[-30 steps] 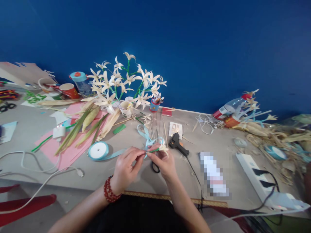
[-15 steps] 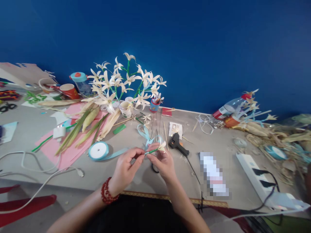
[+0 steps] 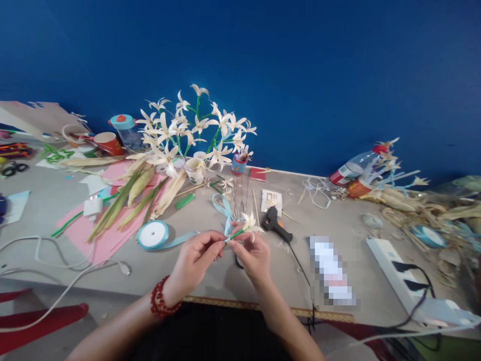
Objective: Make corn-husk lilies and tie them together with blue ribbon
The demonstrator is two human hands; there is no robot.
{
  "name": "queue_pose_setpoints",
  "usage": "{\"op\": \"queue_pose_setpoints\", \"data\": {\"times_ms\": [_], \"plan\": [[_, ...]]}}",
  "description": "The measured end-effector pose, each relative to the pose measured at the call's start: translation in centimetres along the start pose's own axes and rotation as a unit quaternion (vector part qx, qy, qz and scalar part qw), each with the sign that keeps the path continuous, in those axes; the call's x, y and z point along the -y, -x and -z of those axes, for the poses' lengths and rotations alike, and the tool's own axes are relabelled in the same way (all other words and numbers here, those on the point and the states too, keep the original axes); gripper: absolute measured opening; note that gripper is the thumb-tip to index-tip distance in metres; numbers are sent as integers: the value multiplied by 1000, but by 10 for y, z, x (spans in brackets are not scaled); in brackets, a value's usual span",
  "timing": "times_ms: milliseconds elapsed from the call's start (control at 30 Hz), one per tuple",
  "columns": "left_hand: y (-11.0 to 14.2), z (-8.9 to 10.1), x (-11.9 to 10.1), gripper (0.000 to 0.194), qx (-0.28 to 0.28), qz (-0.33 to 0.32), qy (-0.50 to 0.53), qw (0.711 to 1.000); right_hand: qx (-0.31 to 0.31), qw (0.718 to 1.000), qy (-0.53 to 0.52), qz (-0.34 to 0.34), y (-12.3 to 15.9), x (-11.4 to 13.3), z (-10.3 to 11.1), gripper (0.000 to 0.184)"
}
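Between my two hands, an artificial flower (image 3: pixel 251 223) with pale, husk-like petals and a green stem leans up to the right. My right hand (image 3: pixel 255 255) pinches its stem just below the petals. At the stem's lower, blue end, the thumb and fingers of my left hand (image 3: pixel 201 253) are closed on light-blue ribbon. A loop of that ribbon (image 3: pixel 224 204) rises behind the fingertips, and a flat length runs left to a ribbon spool (image 3: pixel 153 234) on the table. How the ribbon sits around the stem is partly hidden by the fingers.
A black glue gun (image 3: pixel 276 224) lies right of my hands, its cord trailing forward. Behind stand cups holding many white flowers (image 3: pixel 195 125). Corn husks (image 3: pixel 141 188) rest on pink paper (image 3: pixel 112 245) at left. A power strip (image 3: pixel 394 276) is at right, near a tilted bottle (image 3: pixel 349 170).
The flower has turned in my fingers, its petals showing more openly. Both hands have shifted only slightly, the left wrist a little outward to the left.
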State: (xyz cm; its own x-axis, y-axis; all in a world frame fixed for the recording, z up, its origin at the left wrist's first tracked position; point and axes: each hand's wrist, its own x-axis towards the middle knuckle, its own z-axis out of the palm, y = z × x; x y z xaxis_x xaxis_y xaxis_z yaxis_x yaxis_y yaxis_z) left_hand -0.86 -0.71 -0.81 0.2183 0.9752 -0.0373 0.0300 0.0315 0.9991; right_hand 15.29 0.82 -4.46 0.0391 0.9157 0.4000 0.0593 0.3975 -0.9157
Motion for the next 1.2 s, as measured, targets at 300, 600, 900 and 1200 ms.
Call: {"op": "queue_pose_setpoints", "data": {"times_ms": [300, 600, 900, 1200], "plan": [[-2, -1, -2, 18, -41, 1, -10, 999, -21, 997, 44, 66, 0, 11, -8, 8], [-3, -2, -2, 18, -54, 3, -9, 999, 23, 997, 45, 61, -1, 15, -7, 10], [-2, -3, -6, 20, -51, 15, 15, 998, 21, 999, 27, 40, 1, 18, -8, 9], [-1, -2, -7, 20, -42, 0, -6, 999, 7, 999, 38, 2, 5, 13, -8, 5]]}}
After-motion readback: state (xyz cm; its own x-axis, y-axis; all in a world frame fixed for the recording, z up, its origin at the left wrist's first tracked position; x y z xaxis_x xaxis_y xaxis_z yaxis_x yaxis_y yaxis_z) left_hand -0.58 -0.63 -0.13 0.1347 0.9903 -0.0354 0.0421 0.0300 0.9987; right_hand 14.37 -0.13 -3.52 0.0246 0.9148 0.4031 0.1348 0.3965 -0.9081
